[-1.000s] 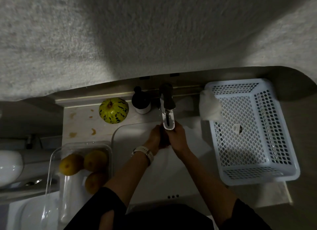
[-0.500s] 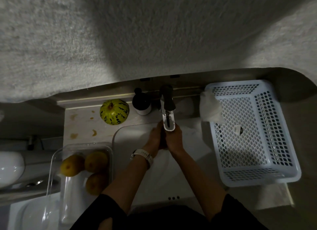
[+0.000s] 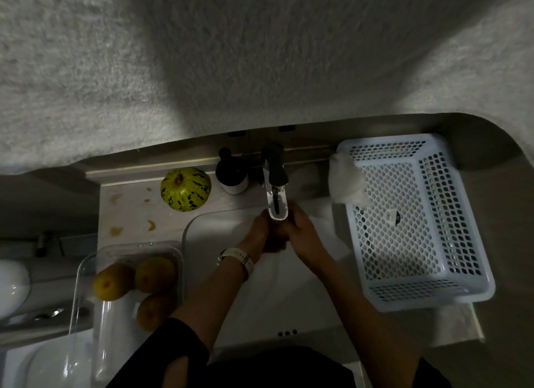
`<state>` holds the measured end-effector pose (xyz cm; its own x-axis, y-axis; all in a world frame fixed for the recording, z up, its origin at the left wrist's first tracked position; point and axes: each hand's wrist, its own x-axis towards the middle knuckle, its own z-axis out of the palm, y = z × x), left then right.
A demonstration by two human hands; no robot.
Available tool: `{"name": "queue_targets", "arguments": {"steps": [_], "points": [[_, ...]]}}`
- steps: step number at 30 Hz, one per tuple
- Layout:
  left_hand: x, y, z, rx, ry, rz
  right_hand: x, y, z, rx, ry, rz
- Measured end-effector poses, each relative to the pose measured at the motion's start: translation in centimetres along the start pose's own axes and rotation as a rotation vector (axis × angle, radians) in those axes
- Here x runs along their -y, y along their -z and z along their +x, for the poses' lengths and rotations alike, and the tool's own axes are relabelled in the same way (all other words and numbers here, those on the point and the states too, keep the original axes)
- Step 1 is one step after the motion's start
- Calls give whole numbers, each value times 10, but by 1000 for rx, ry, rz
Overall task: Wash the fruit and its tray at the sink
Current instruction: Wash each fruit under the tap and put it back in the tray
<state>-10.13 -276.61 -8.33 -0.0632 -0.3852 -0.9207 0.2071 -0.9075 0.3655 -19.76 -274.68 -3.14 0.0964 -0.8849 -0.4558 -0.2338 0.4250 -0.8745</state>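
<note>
Head view. No legible writing; a small dark sticker (image 3: pixel 393 217) on the floor of the white perforated plastic basket (image 3: pixel 450 214) is too small to read.

Against half a second ago: the hands remain pressed together under the faucet (image 3: pixel 276 191); the scene has shifted only slightly, the fruit unmoved.

Left hand (image 3: pixel 257 231) and right hand (image 3: pixel 300 234) meet below the spout over the white sink (image 3: pixel 289 295), fingers curled round something dark between them; what it is cannot be told. A pale watch band sits on the left wrist.

Clear plastic tray (image 3: pixel 86 272) sits left of the sink, holding three round yellow-brown fruits (image 3: pixel 154 275). A green-yellow striped melon (image 3: pixel 185 188) rests on the stained counter behind, beside a dark soap dispenser (image 3: pixel 231 175). A white crumpled cloth (image 3: pixel 345 182) hangs on the basket's rim.
</note>
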Motion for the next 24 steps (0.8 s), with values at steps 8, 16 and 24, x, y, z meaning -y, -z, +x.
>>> {"name": "queue_targets", "arguments": {"steps": [8,16,24], "points": [[4,13,-12,128,-74,144,35,6,-8,-214,679,-507],[17,22,-22,181,-112,61,15,8,-16,-219,709,-740],[20,29,-38,292,38,-218,-3,67,18,-479,457,-975]]}}
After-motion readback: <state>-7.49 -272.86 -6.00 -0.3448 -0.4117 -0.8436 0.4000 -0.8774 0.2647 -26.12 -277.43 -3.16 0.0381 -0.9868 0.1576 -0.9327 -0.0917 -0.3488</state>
